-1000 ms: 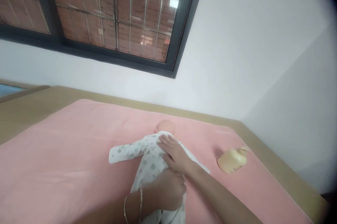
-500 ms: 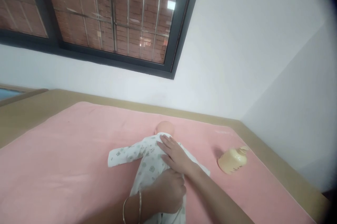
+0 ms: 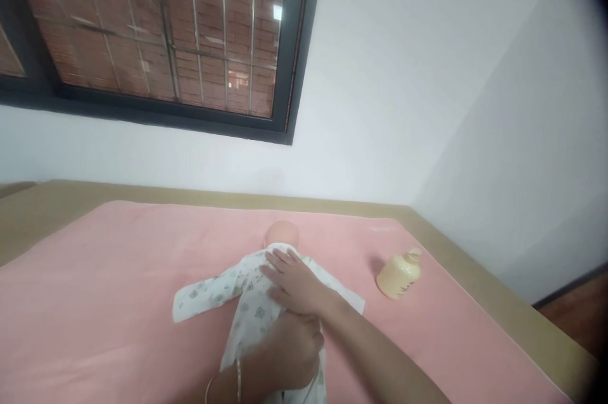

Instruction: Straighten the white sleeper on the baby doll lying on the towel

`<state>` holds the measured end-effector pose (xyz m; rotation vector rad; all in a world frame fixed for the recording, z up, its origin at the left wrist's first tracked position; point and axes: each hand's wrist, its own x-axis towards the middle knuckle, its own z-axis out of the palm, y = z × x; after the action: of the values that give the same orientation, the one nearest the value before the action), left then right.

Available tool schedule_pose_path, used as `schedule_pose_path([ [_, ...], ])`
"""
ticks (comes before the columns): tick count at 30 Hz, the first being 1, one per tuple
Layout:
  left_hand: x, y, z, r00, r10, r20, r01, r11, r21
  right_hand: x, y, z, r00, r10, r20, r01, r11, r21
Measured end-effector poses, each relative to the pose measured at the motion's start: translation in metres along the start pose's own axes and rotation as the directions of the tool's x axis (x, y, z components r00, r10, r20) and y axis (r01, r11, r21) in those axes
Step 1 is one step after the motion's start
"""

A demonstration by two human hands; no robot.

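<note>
- While the doll [image 3: 247, 312] lies on the pink sheet [image 3: 118, 277], its long axis runs outward, head farthest.
- Right hand [image 3: 294, 284]: released, flat on its chest.
- Left hand [image 3: 289, 353]: clenched on its garment, nearer the legs.

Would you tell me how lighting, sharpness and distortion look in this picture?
Head view: soft, even light, no glare beyond a small bright reflection in the window; faint shadow beside the bottle. Head view: dark vignette down the right edge, wall lines tilted. Head view: slightly soft overall; right hand and left hand on the doll lack crisp edges.
</note>
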<state>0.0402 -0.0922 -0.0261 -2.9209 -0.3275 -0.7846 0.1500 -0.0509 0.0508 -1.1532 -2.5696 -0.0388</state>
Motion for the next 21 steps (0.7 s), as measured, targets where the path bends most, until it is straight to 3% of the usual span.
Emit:
schedule_pose_path([
  [5, 0.005, 0.001, -0.006, 0.992, -0.079, -0.097, 0.063, 0.985, -0.16, -0.001, 0.001, 0.007, 0.979, 0.114, -0.168, -0.11, 0.993, 0.032],
  [11, 0.011, -0.004, -0.022, 0.981, -0.186, 0.054, 0.193, 0.913, -0.359, 0.004, 0.009, 0.018, 0.962, 0.148, -0.23, -0.125, 0.986, 0.111],
  [16, 0.024, -0.008, -0.035, 0.976, -0.204, 0.074, 0.216, 0.875, -0.434, 0.006, 0.005, 0.005, 0.974, 0.094, -0.204, -0.097, 0.995, -0.001],
  [19, 0.034, -0.003, -0.052, 0.915, -0.394, 0.086, 0.378, 0.765, -0.522, 0.004, 0.006, -0.009, 0.988, 0.042, -0.151, -0.046, 0.999, -0.022],
  [21, 0.041, -0.001, -0.066, 0.857, -0.504, 0.108, 0.475, 0.692, -0.543, -0.001, 0.014, -0.022, 0.992, 0.079, -0.1, -0.075, 0.996, 0.043],
])
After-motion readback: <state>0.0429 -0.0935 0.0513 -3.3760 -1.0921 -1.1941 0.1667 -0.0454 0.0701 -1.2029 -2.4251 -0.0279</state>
